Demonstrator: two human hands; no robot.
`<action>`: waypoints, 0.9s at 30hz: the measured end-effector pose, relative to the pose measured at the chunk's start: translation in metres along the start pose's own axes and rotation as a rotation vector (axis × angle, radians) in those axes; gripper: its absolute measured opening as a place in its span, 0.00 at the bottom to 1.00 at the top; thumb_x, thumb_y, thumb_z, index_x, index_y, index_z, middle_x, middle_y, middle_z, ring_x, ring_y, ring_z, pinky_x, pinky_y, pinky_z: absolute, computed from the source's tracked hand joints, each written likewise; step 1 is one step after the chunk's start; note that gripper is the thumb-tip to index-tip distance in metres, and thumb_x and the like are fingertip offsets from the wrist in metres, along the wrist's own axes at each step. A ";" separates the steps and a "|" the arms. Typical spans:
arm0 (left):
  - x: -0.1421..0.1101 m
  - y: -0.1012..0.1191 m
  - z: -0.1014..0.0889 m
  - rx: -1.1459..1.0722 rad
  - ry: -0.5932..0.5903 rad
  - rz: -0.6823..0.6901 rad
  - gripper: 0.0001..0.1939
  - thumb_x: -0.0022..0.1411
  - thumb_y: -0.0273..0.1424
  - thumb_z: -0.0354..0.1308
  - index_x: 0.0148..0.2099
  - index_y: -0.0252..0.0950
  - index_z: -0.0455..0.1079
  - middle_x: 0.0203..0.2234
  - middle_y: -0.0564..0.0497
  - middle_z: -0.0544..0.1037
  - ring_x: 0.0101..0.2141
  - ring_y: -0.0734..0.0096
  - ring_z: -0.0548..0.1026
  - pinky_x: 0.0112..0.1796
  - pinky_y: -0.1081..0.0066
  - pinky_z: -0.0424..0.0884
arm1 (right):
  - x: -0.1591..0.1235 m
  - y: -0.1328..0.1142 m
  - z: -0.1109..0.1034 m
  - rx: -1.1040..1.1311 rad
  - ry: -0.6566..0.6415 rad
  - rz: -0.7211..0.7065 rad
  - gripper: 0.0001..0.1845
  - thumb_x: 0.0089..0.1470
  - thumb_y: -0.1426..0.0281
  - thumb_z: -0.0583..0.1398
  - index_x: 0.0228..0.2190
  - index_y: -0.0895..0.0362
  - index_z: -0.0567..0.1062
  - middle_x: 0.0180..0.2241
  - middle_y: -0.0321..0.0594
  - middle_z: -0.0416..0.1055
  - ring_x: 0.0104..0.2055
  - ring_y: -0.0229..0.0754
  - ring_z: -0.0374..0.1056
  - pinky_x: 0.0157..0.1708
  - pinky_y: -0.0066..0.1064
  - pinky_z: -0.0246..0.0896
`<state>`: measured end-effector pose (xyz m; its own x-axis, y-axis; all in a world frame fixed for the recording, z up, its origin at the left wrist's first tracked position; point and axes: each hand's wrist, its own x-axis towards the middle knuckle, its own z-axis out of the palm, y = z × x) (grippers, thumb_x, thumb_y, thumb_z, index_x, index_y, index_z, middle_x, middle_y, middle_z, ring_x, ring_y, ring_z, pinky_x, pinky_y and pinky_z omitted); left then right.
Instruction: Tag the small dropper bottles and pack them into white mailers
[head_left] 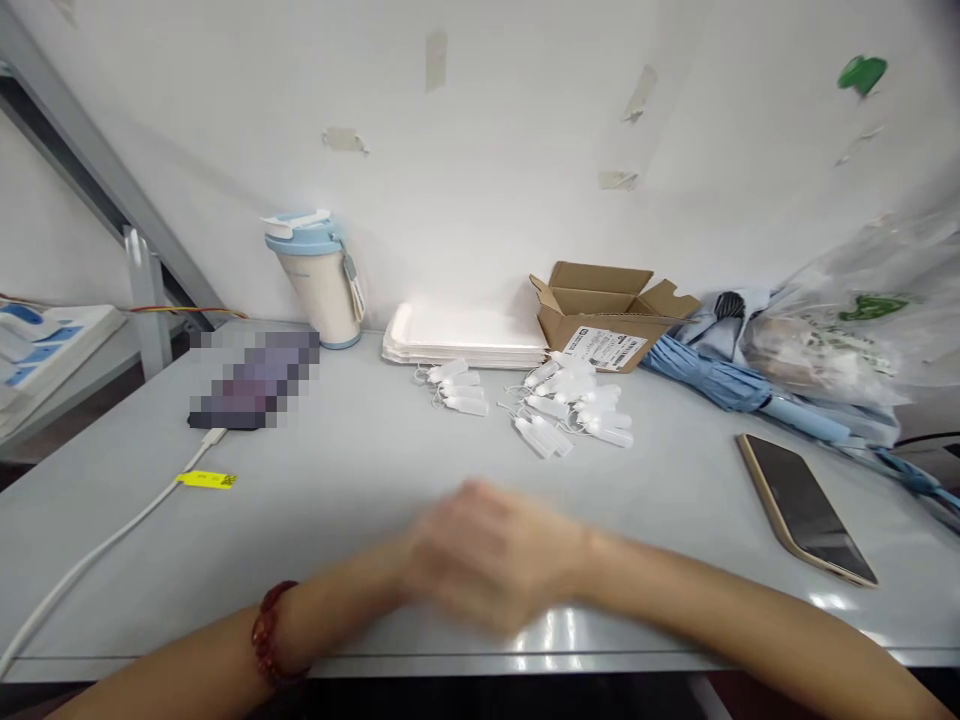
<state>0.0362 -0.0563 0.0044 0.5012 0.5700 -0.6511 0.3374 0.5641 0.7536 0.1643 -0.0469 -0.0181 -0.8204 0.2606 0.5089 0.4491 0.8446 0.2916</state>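
Observation:
My left hand (442, 570), with a red beaded bracelet (270, 632) at its wrist, and my right hand (517, 560) meet over the table's front part. The right one overlaps the left. Both are smeared by motion, so their fingers and anything between them cannot be made out. Beyond them lie small translucent plastic bottles with thin loops: a little group (459, 388) on the left and a larger pile (574, 395) on the right. Behind the bottles, a stack of white trays (465, 335) sits by an open cardboard box (600, 315) with a printed label.
To the left stand a cream tumbler (319, 290) with a blue lid and a pixelated dark item (259, 385) joined to a white cable (112, 545). At right lie a phone (806, 510), a folded blue umbrella (720, 380) and a clear plastic bag (840, 340).

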 end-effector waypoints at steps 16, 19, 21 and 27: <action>0.021 -0.003 -0.049 -0.126 -0.130 0.225 0.11 0.56 0.33 0.55 0.38 0.31 0.69 0.26 0.49 0.74 0.22 0.77 0.70 0.28 0.72 0.66 | -0.035 0.045 0.004 -0.199 -0.407 0.464 0.07 0.56 0.71 0.54 0.30 0.60 0.70 0.28 0.44 0.69 0.32 0.44 0.63 0.33 0.34 0.46; 0.022 -0.004 -0.051 -0.135 -0.116 0.232 0.11 0.56 0.34 0.56 0.39 0.31 0.69 0.26 0.49 0.74 0.23 0.76 0.70 0.28 0.72 0.66 | -0.036 0.046 0.002 -0.140 -0.391 0.480 0.07 0.56 0.72 0.52 0.30 0.61 0.70 0.27 0.44 0.70 0.30 0.44 0.64 0.32 0.35 0.47; 0.023 -0.003 -0.052 -0.135 -0.085 0.246 0.12 0.56 0.34 0.56 0.39 0.30 0.69 0.26 0.49 0.73 0.23 0.76 0.70 0.28 0.72 0.66 | -0.036 0.047 -0.002 -0.074 -0.314 0.514 0.08 0.57 0.72 0.51 0.32 0.61 0.70 0.28 0.46 0.71 0.31 0.45 0.65 0.33 0.35 0.50; 0.023 -0.002 -0.051 -0.204 0.005 0.316 0.20 0.56 0.41 0.57 0.45 0.31 0.67 0.27 0.49 0.73 0.24 0.75 0.69 0.27 0.71 0.65 | -0.030 0.032 -0.028 0.531 -0.043 0.929 0.12 0.60 0.65 0.48 0.42 0.56 0.66 0.32 0.42 0.71 0.33 0.42 0.67 0.30 0.31 0.59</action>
<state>0.0061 -0.0134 -0.0163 0.5510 0.7378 -0.3898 0.0007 0.4668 0.8844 0.2128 -0.0411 -0.0009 -0.2526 0.9137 0.3183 0.7013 0.3996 -0.5904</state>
